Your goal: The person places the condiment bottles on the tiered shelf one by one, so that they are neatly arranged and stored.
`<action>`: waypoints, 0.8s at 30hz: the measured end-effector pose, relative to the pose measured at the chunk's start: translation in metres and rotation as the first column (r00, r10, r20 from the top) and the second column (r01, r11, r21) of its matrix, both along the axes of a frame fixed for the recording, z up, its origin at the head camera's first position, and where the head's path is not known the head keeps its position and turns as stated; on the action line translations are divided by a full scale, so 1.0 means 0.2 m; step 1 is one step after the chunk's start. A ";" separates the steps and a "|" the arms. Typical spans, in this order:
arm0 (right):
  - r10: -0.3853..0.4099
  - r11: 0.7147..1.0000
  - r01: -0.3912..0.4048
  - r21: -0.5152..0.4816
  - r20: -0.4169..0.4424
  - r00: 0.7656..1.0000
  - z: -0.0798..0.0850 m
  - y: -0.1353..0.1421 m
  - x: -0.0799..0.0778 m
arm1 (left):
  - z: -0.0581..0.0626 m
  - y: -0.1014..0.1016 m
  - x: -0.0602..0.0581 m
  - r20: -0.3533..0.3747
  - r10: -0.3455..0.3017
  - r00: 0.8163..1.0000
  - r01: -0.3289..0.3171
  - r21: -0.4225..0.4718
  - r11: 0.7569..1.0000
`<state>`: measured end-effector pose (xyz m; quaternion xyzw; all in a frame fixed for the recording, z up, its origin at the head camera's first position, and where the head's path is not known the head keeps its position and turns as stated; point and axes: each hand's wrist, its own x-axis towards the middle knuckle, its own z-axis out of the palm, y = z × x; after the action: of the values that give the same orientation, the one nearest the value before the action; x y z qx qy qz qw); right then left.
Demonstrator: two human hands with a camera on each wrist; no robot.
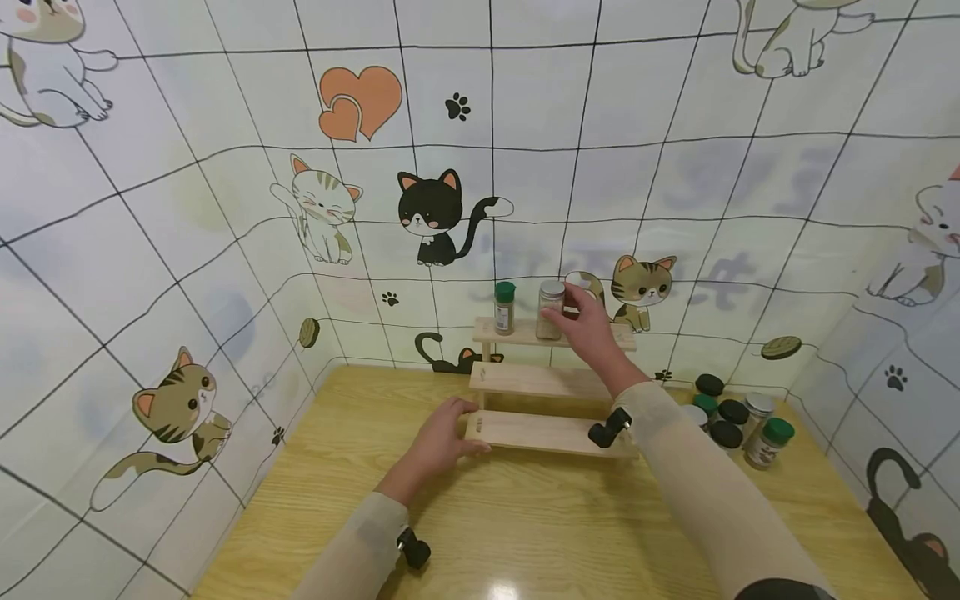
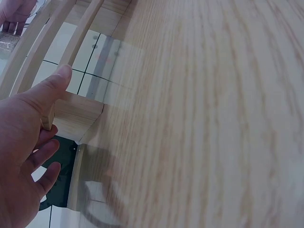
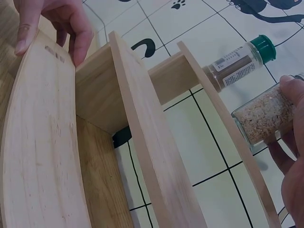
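A three-tier wooden spice rack point(image 1: 536, 432) stands on the table against the wall. My left hand point(image 1: 438, 437) grips the left end of its lowest tier; in the left wrist view the thumb point(image 2: 59, 78) lies on the tier's edge, with the fingers round the end. My right hand point(image 1: 588, 329) holds a glass jar point(image 1: 550, 321) with a silver-grey lid at the top tier. Coarse pale and brown grains fill this jar point(image 3: 261, 116) in the right wrist view, its base at the tier. Left of it, a green-capped spice jar point(image 1: 504, 308) stands on the same tier.
Several more spice jars with black, green and silver lids cluster right of the rack, among them a green-capped jar point(image 1: 768, 443). The wood-grain table point(image 1: 525, 525) extends in front of the rack. A cat-patterned wall covering point(image 1: 540, 192) rises behind and at both sides.
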<state>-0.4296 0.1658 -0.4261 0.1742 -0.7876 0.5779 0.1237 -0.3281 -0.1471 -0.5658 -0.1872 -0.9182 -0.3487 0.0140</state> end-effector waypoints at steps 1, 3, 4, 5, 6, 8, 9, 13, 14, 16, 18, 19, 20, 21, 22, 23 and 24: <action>0.000 1.000 0.000 0.001 -0.002 1.000 0.00 0.00 0.00 | 0.00 0.00 0.00 -0.001 0.001 1.000 -0.001 -0.002 1.000; -0.002 1.000 0.002 0.007 -0.002 1.000 0.01 0.00 0.00 | 0.01 0.00 0.00 0.003 0.002 1.000 -0.002 0.005 1.000; -0.004 1.000 0.003 0.012 0.003 1.000 0.02 0.01 0.00 | 0.02 0.01 -0.01 0.003 0.003 1.000 -0.003 0.008 1.000; -0.004 1.000 0.004 0.015 0.008 1.000 0.02 0.01 0.00 | 0.02 0.01 0.00 0.002 0.001 1.000 -0.001 0.013 1.000; -0.007 1.000 0.007 0.021 0.015 1.000 0.02 0.01 0.00 | 0.02 0.01 -0.01 0.001 0.001 1.000 -0.001 0.016 1.000; -0.014 0.999 0.013 0.031 0.033 0.999 0.01 0.02 0.02 | 0.01 0.00 -0.01 -0.001 0.000 1.000 0.000 0.020 1.000; -0.016 0.999 0.015 0.029 0.042 0.999 0.01 0.02 0.03 | 0.01 0.00 0.00 -0.002 0.001 1.000 -0.001 0.023 1.000; -0.016 1.000 0.016 0.004 0.063 0.998 -0.01 0.05 0.08 | 0.01 0.00 0.00 0.000 0.000 1.000 0.000 0.026 1.000; -0.016 1.000 0.016 -0.001 0.063 0.998 -0.01 0.06 0.09 | 0.01 0.00 0.01 -0.001 0.000 1.000 0.000 0.030 1.000; -0.017 1.000 0.018 -0.014 0.061 0.998 -0.02 0.08 0.12 | 0.01 0.00 0.01 -0.002 -0.005 1.000 0.005 0.032 0.999; -0.024 1.000 0.025 -0.014 0.054 0.998 -0.03 0.10 0.15 | 0.01 0.00 0.02 -0.006 -0.007 1.000 0.007 0.038 0.999; -0.029 0.999 0.030 -0.012 0.047 0.998 -0.04 0.12 0.16 | 0.01 0.01 0.02 -0.007 -0.007 1.000 0.007 0.040 0.999; -0.036 0.999 0.036 -0.011 0.041 0.999 -0.05 0.13 0.18 | 0.01 0.01 0.02 -0.008 -0.008 1.000 0.008 0.041 0.999; -0.040 0.999 0.040 -0.012 0.037 0.999 -0.05 0.15 0.20 | 0.01 0.01 0.02 -0.011 -0.008 1.000 0.008 0.042 0.999; -0.046 0.999 0.046 -0.008 0.031 0.998 -0.06 0.17 0.21 | 0.01 0.01 0.03 -0.012 -0.007 1.000 0.008 0.047 0.999; -0.053 0.999 0.053 -0.005 0.028 0.998 -0.07 0.18 0.23 | 0.02 0.01 0.03 -0.019 -0.009 1.000 0.010 0.048 0.999; -0.058 0.998 0.059 -0.005 0.027 0.998 -0.08 0.20 0.24 | 0.02 0.01 0.03 -0.022 -0.009 1.000 0.010 0.048 0.999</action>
<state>-0.3806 0.2062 -0.4421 0.1429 -0.7922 0.5787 0.1304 -0.3224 -0.1454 -0.5627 -0.1951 -0.9085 -0.3686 0.0270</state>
